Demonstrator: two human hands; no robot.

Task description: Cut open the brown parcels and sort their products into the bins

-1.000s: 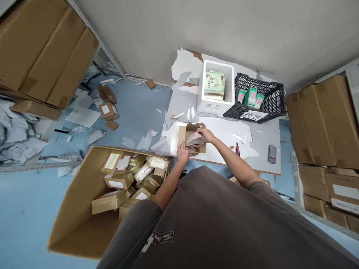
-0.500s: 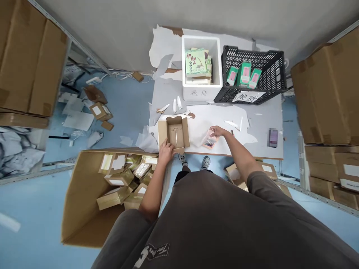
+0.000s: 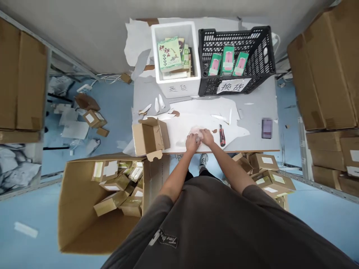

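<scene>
Taking your hands as the clock's centre and twelve as straight ahead of you, a big open brown cardboard carton [image 3: 74,198] is standing at eight o'clock, holding small taped brown parcels [image 3: 110,201]. At nine o'clock, a small open brown cardboard box [image 3: 140,139] is sitting near the edge of the grey-topped table [image 3: 260,101]. At eleven, a white foam box [image 3: 179,89] is holding a green square printed pack [image 3: 169,54] among others.

At the centre, a small bundle in pale pinkish, film-like wrapping [image 3: 196,129] is lying flat on white paper, close to the table's near edge; your hands are hiding what is inside. Handling this well is probably calling for light, even fingertips, since thin film may be tearing or slipping under a hard pull; one hand is best steadying while the other is working. Your left hand [image 3: 193,142] is resting over its near side, fingers half curled. Your right hand [image 3: 206,137] is meeting it from three o'clock, fingers bent inward, tips close to the left's. Whether either is pinching the film, you cannot tell from here.

At one o'clock, a black plastic lattice crate [image 3: 209,85] is holding green boxes with pink panels [image 3: 228,61]. At three, a red-and-black utility knife [image 3: 222,135] is lying just beside your right hand, so you are wise to be minding it.
</scene>
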